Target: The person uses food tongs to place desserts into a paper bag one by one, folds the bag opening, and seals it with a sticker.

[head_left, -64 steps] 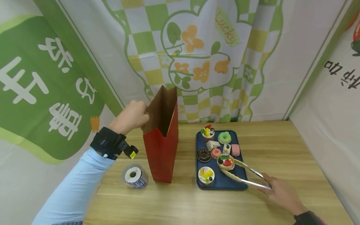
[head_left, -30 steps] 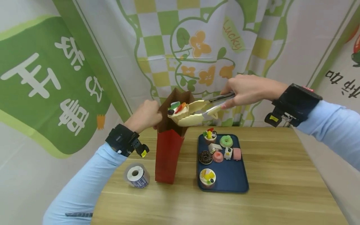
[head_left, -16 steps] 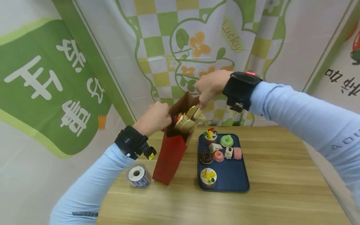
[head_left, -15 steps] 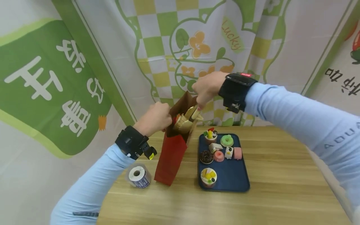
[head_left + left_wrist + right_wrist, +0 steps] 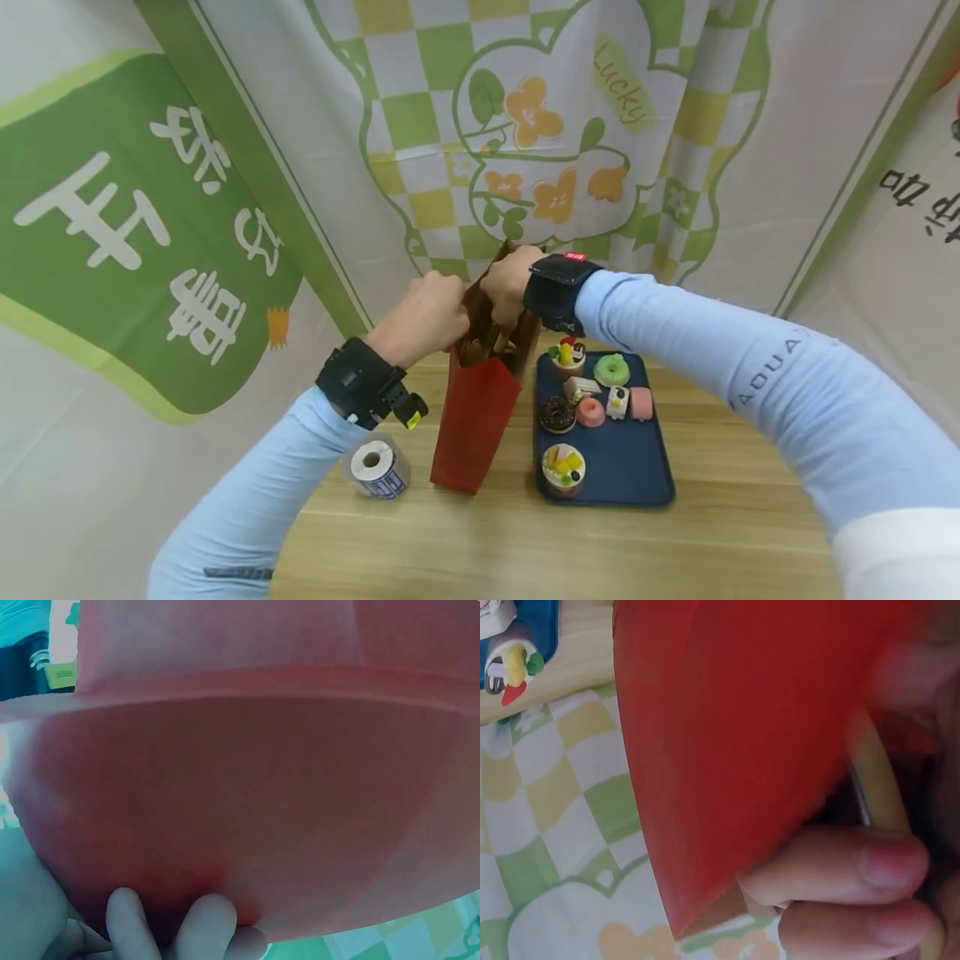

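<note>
A tall red paper bag (image 5: 476,425) with a brown inside stands tilted on the table. My left hand (image 5: 427,318) grips its left rim; in the left wrist view the fingertips (image 5: 206,922) press against the red paper. My right hand (image 5: 512,282) reaches down into the bag's mouth, holding food tongs. In the right wrist view, a cream-coloured arm of the tongs (image 5: 881,776) runs beside the curled fingers (image 5: 832,862), behind the bag's red side. The tongs' tips and the fruit tart are hidden inside the bag.
Right of the bag lies a dark blue tray (image 5: 630,471) with toy pastries: a chocolate doughnut (image 5: 557,414), a green doughnut (image 5: 612,370), fruit-topped cups (image 5: 564,468) and small cakes. A label roll (image 5: 380,469) stands left of the bag. A patterned curtain (image 5: 435,108) hangs behind.
The right hand lifted the fruit tart off the tray with the tongs, carried it left and lowered it into the bag. The left hand kept its grip while the bag shifted right and tilted.
</note>
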Available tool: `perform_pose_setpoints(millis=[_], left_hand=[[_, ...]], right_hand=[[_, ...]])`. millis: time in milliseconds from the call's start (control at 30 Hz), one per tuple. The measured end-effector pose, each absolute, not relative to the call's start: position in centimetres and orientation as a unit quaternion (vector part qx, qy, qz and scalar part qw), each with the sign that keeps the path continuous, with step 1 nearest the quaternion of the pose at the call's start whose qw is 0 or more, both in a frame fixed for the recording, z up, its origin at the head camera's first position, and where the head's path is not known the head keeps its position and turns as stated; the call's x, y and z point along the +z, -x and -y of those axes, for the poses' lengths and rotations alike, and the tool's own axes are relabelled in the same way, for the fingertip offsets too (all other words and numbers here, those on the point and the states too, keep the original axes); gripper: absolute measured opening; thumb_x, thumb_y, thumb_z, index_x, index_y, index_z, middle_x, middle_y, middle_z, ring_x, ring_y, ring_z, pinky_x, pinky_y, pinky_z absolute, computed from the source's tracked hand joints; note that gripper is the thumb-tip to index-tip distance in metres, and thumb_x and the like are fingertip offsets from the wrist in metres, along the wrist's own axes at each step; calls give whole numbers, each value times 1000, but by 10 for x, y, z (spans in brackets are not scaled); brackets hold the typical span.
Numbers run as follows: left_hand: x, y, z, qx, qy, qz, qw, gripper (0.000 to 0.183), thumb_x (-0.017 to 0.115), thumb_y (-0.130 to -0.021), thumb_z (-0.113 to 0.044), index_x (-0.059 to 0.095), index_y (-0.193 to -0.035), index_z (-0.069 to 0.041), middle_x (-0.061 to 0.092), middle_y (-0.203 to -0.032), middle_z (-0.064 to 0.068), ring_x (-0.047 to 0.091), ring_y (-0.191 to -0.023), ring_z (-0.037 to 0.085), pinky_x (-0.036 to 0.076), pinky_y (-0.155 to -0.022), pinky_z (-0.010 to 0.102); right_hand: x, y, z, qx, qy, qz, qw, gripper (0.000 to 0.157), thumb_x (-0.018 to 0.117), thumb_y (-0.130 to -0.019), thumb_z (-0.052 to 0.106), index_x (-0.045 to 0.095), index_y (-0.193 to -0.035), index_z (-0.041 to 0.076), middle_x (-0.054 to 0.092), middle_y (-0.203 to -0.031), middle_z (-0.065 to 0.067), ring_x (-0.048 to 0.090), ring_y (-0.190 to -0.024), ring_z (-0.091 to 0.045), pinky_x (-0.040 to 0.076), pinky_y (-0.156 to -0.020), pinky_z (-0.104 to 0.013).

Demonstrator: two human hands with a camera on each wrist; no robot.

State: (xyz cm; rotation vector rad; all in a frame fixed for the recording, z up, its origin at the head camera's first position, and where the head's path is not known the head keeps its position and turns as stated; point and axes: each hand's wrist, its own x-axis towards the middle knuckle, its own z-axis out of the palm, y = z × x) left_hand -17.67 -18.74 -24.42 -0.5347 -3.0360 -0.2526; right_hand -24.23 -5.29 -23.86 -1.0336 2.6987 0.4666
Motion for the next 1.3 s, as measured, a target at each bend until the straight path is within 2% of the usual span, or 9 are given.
perform_pose_setpoints(millis=[267, 467, 633, 800, 867, 933, 1100, 1167, 1300], left_hand=[[-252, 173, 195, -92, 169, 981, 18, 27, 44, -83, 3, 56, -61, -7, 52, -50, 5, 48, -41, 15, 33, -41, 25], [-252, 173, 211, -109, 131, 985, 14, 23, 44, -84, 2, 59, -69, -5, 59, -51, 7, 54, -44, 18, 39, -41, 27], [-250, 176, 223, -124, 124, 985, 9, 20, 43, -84, 2, 61, -75, -2, 62, -53, 7, 57, -45, 17, 38, -41, 26], [-248, 179, 234, -124, 114, 986, 10, 23, 42, -81, 2, 61, -69, -1, 63, -53, 8, 55, -46, 19, 36, -42, 27], [-248, 180, 239, -120, 111, 986, 16, 24, 41, -81, 2, 60, -65, -1, 61, -54, 9, 52, -47, 19, 35, -43, 28], [-246, 181, 242, -121, 106, 987, 20, 24, 41, -81, 2, 59, -64, -1, 60, -56, 10, 50, -48, 19, 35, -43, 28], [-242, 181, 244, -125, 96, 987, 26, 26, 40, -80, 3, 60, -63, -1, 59, -55, 11, 46, -45, 19, 32, -41, 27], [-241, 182, 243, -128, 96, 987, 30, 26, 39, -79, 3, 60, -63, -1, 60, -54, 10, 47, -44, 19, 31, -41, 27], [-243, 182, 242, -130, 103, 985, 39, 27, 39, -79, 3, 60, -61, -1, 59, -53, 10, 48, -45, 20, 33, -41, 28]], right_hand=[[-247, 244, 53, 139, 373, -910, 112, 20, 59, -84, 30, 62, -97, 15, 59, -87, -1, 47, -68, -19, 37, -58, -35], [-216, 238, 34, 107, 367, -915, 129, 40, 66, -82, 50, 59, -102, 16, 60, -93, -1, 54, -76, -19, 40, -59, -33], [-187, 226, -12, 40, 378, -918, 114, 50, 62, -85, 53, 61, -112, 11, 63, -102, -6, 54, -76, -18, 43, -64, -34], [-188, 203, -74, -69, 400, -913, 51, 59, 61, -88, 49, 58, -128, 6, 54, -67, 0, 41, -51, -11, 41, -55, -30], [-200, 190, -99, -108, 396, -912, 16, 58, 63, -88, 46, 57, -131, 7, 37, -56, 3, 30, -46, -8, 32, -48, -27], [-215, 176, -123, -132, 385, -913, -19, 60, 65, -87, 44, 54, -133, 8, 33, -54, 8, 26, -45, -5, 26, -47, -26], [-275, 142, -175, -142, 354, -921, -77, 55, 71, -82, 42, 58, -126, 11, 33, -55, 12, 25, -46, -2, 24, -45, -23], [-307, 129, -190, -133, 336, -929, -76, 49, 72, -80, 44, 61, -117, 13, 35, -56, 13, 25, -46, -2, 24, -44, -22], [-376, 112, -209, -138, 294, -946, -17, 55, 71, -79, 49, 62, -116, 9, 37, -56, 14, 27, -46, -1, 23, -42, -22]])
